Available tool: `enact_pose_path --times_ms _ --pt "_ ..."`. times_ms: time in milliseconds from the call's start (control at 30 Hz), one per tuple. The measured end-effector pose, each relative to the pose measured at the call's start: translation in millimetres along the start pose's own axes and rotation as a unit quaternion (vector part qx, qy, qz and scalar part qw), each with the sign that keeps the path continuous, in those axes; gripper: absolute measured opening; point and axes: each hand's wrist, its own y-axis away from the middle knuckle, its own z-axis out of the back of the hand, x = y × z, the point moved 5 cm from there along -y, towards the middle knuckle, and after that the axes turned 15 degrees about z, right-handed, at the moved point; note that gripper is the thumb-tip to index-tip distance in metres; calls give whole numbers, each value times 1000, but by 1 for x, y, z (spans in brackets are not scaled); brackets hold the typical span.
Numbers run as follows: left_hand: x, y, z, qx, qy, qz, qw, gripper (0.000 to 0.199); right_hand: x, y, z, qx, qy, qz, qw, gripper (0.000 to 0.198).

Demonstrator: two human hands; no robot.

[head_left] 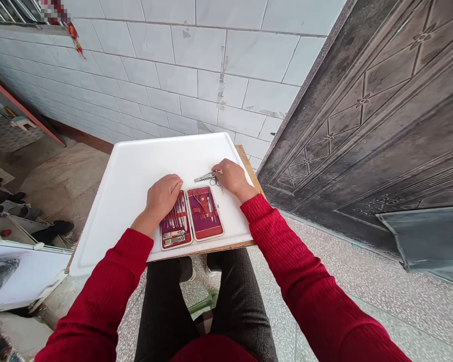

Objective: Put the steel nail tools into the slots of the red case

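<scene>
Open manicure case (207,234) on white board (136,166), left hand (163,197) loosely curled over its far-left edge, grip unclear, right hand (232,177) far right of case, fingers bunched, touching silver clipper (202,178), hold uncertain, scissors (213,182) just beside.

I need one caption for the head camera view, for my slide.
Left hand at an open red grooming kit and right hand at small metal tools, over a white board.
</scene>
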Motion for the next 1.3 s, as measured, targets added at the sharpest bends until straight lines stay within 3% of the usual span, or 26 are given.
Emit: enact_pose_path --times_ms 133,300,433,500,633,700,800,1067,1300 --pt "8 -4 -2 17 -12 21 1000 32 1 -1 2 5 0 9 1000 19" --pt "-1 0 -1 36 -6 -10 999 33 -5 -1 7 -24 -8 -18 1000 19" --pt "-7 3 4 11 18 -11 1000 32 -9 -2 9 -90 -127 -28 987 18" --pt "-9 4 5 -2 42 5 999 35 -5 -2 3 -76 -255 -19 964 21" --pt "-14 7 4 8 90 12 996 42 20 2 -8 26 -481 28 876 33" --pt "-18 8 3 23 106 -12 994 35 32 6 -9 62 -531 39 844 36" --pt "-22 10 2 42 114 -39 992 31 41 9 -8 86 -559 24 825 37" --pt "-23 14 1 63 156 -23 985 32 40 9 -14 110 -547 5 830 43" --pt "-18 12 -2 95 286 108 947 29 42 8 -10 3 -432 80 898 32"
